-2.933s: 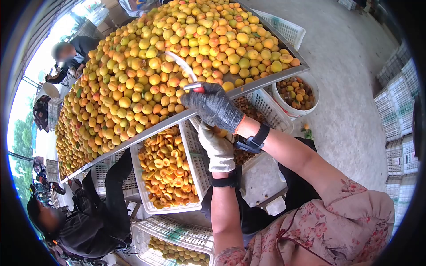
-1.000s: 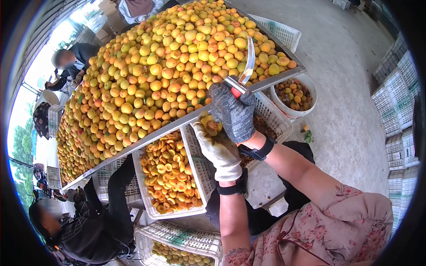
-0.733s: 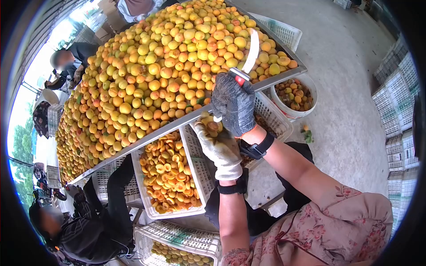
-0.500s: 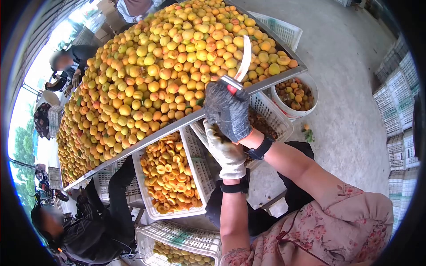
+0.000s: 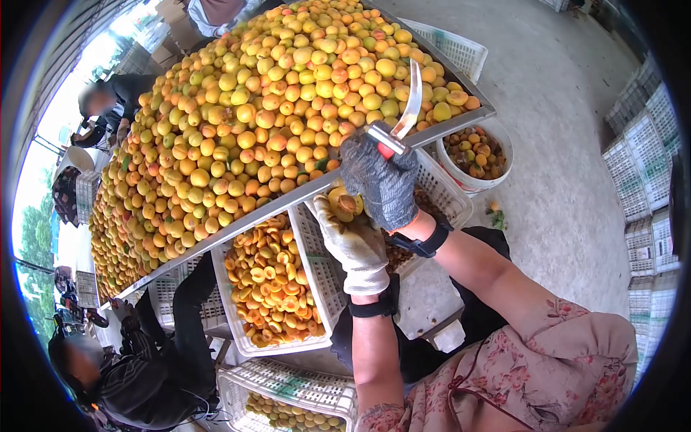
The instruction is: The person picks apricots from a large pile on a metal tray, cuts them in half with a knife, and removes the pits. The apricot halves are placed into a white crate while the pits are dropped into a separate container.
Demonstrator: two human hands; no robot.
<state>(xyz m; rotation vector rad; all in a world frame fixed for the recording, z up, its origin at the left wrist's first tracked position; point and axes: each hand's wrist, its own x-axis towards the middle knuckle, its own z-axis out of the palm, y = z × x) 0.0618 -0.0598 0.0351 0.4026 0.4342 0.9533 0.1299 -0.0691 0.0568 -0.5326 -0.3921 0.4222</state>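
Observation:
My left hand (image 5: 351, 241), in a white glove, holds a cut-open apricot (image 5: 345, 204) with its pit showing, just below the metal rim of the fruit table. Close above and to the right, my right hand (image 5: 381, 180), in a dark grey glove, is closed on a knife (image 5: 412, 101) whose curved blade points up over the apricots. A white crate (image 5: 324, 281) of halved orange apricots (image 5: 273, 284) stands left of my left hand. Behind my right hand a crate (image 5: 455, 189) holds small dark pieces, perhaps pits.
Whole apricots (image 5: 245, 115) are heaped on the metal-edged table (image 5: 288, 199). A white bucket (image 5: 504, 169) of fruit stands by its right corner. Crates (image 5: 651, 151) are stacked at the far right. A person in black (image 5: 144, 374) sits at lower left; others are across the table.
My hands have moved apart, and the apricot in my left hand now shows, cut open. My right hand has shifted slightly right with the knife, whose blade has tilted further right.

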